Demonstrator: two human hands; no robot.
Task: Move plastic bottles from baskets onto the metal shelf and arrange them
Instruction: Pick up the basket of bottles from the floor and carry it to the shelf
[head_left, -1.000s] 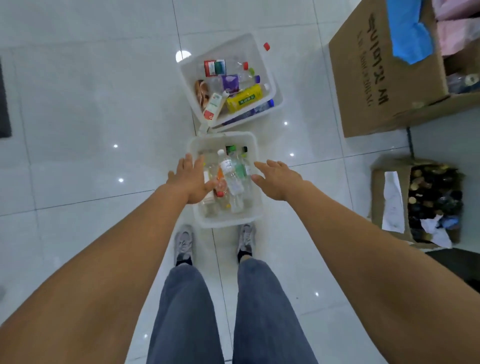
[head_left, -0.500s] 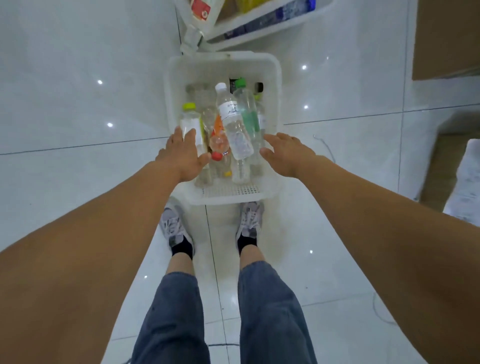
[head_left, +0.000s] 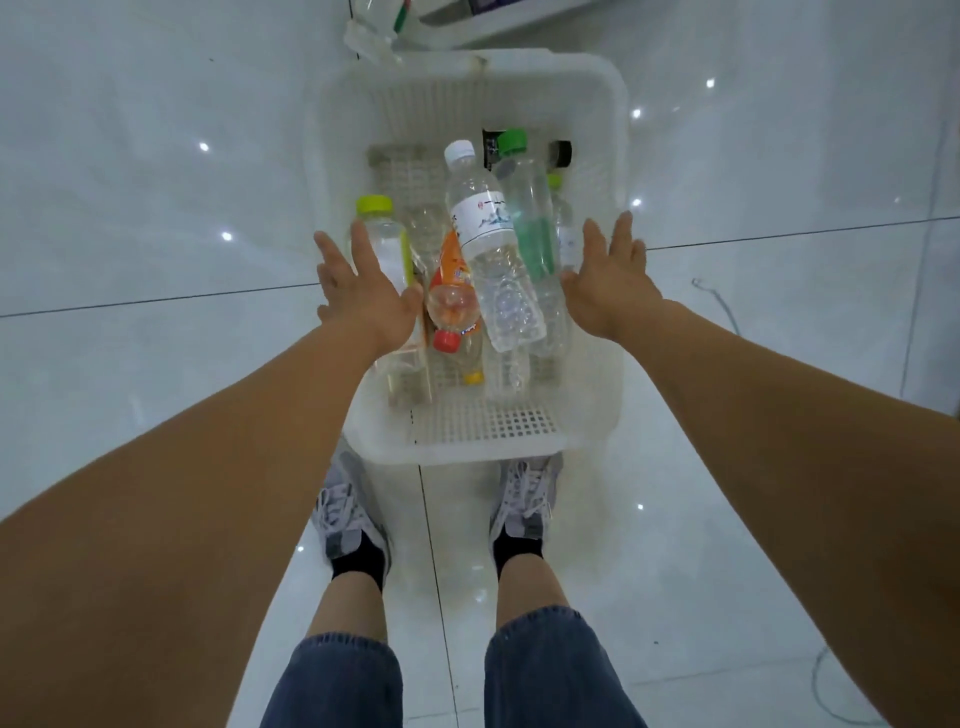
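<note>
- Glossy white floor tiles (head_left: 156, 156) threw back pinpoints of light.
- A translucent white slotted plastic basket (head_left: 483, 436) sat just beyond the person's shoes, heaped with thin, crinkly clear plastic bottles (head_left: 488, 244).
- The left hand (head_left: 363, 296) and right hand (head_left: 608, 291) hovered at its left and right sides, fingers spread, grasping nothing.
- It looked like the reach; next would need a firm grasp.

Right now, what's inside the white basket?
A pile of bottles: white-capped bottle, green-capped bottle, orange bottle, yellow-capped bottle. The top ones, the left hand and the right hand cover those underneath, so I can't count them.
</note>
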